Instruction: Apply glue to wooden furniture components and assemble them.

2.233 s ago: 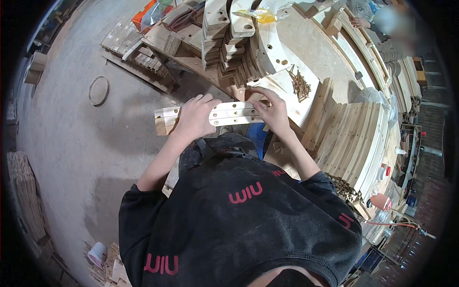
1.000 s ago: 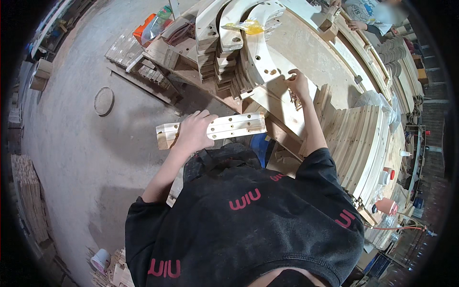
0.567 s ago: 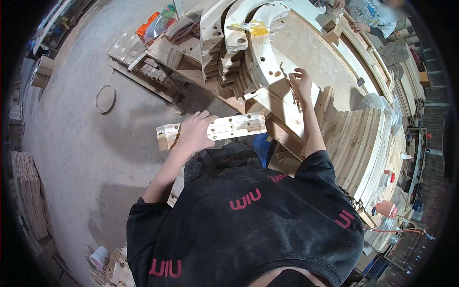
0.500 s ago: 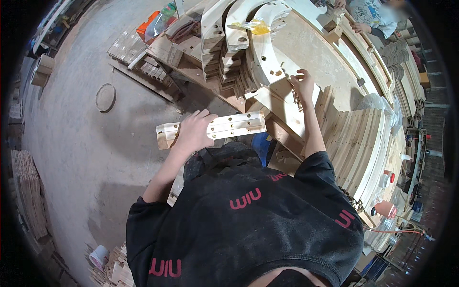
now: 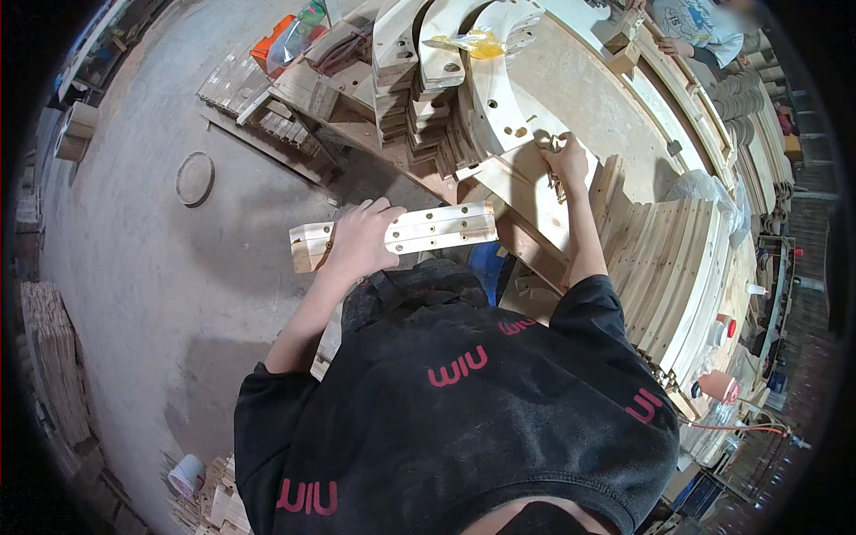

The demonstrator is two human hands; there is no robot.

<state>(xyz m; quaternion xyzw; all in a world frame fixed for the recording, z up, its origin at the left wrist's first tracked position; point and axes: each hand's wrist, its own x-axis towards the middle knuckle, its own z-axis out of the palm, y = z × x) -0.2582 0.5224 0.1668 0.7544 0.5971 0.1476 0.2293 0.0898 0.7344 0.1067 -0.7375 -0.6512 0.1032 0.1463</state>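
Observation:
My left hand (image 5: 359, 239) is wrapped round a bundle of pale wooden strips (image 5: 450, 226), held level in front of my body. Rows of holes with brass-coloured rings run along the top face of the strips. Over the bench, my right hand (image 5: 566, 160) has its fingers drawn together in a pinch; whatever may be between them is too small to make out. Just below that hand, a small heap of brass-coloured hardware (image 5: 557, 188) lies on a wooden board (image 5: 522, 183).
Stacks of curved wooden pieces (image 5: 499, 98) stand ahead, with a yellow plastic bag (image 5: 481, 45) on top. On the right is a row of upright wooden slats (image 5: 664, 276). Another person (image 5: 695, 36) works at the far right. A round disc (image 5: 195, 178) lies on the floor.
The fingers of my right hand have gone from spread to pinched together, a little above the hardware heap. My left hand and the wooden strips have barely moved.

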